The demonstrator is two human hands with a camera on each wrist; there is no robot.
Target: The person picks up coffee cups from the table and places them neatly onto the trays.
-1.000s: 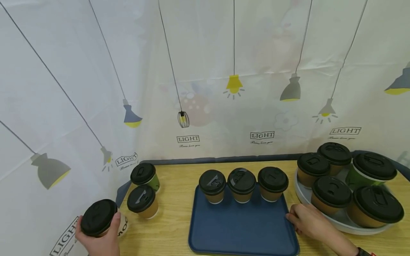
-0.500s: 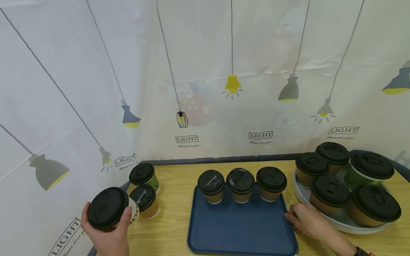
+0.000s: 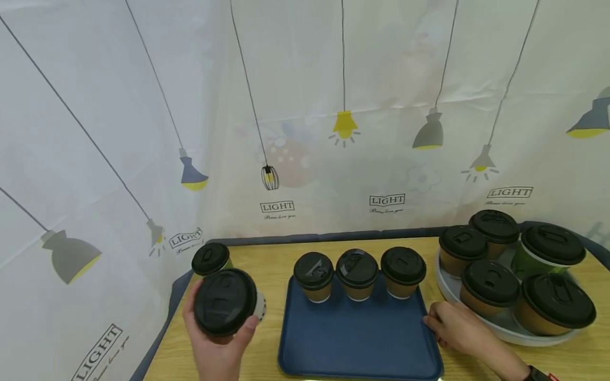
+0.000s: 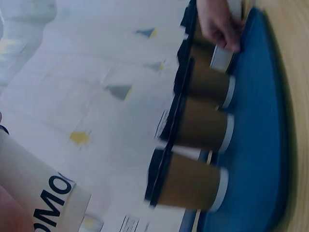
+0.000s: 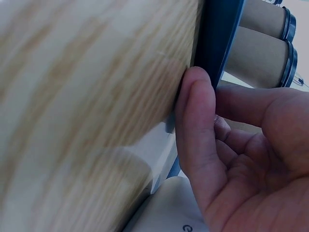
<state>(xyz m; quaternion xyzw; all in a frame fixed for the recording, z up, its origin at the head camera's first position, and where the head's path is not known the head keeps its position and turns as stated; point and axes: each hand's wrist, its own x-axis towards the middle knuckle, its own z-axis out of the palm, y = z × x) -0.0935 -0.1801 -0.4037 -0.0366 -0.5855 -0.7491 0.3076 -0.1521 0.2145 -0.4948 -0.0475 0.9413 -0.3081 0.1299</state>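
My left hand (image 3: 215, 352) grips a paper coffee cup (image 3: 225, 301) with a black lid, held above the table left of the tray. Its white lower part with dark lettering shows in the left wrist view, where most of the hand is out of frame. On the right, my right hand (image 3: 457, 330) pinches the right edge of the blue tray (image 3: 357, 344) between thumb and fingers (image 5: 198, 116). Three brown lidded cups stand in a row along the tray's far side: a left one (image 3: 314, 275), a middle one (image 3: 357, 275) and a right one (image 3: 403, 272).
A round grey-white tray (image 3: 512, 334) at the right carries several lidded cups, one of them green (image 3: 534, 262). Behind the held cup stands another lidded cup (image 3: 209, 259). A printed curtain (image 3: 305, 132) hangs along the table's back and left sides.
My left hand has lifted the cup and carried it rightward from the table's left edge, now covering the brown cup there. The right hand stays at the tray's edge.
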